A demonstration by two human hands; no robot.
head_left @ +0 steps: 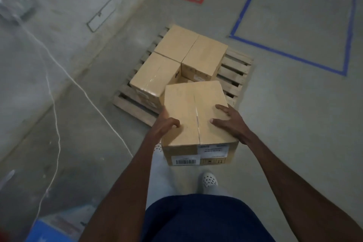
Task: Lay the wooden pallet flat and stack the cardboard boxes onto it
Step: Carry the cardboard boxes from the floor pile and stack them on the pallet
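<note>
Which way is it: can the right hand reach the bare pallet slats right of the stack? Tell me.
Probably not yet: the right hand is clamped on the carried box with the left hand. The pallet slats lie uncovered.

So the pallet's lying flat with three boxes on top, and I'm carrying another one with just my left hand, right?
Not quite. The head view shows both hands on the carried box: left hand and right hand. The pallet does lie flat, with three boxes showing on top.
</note>
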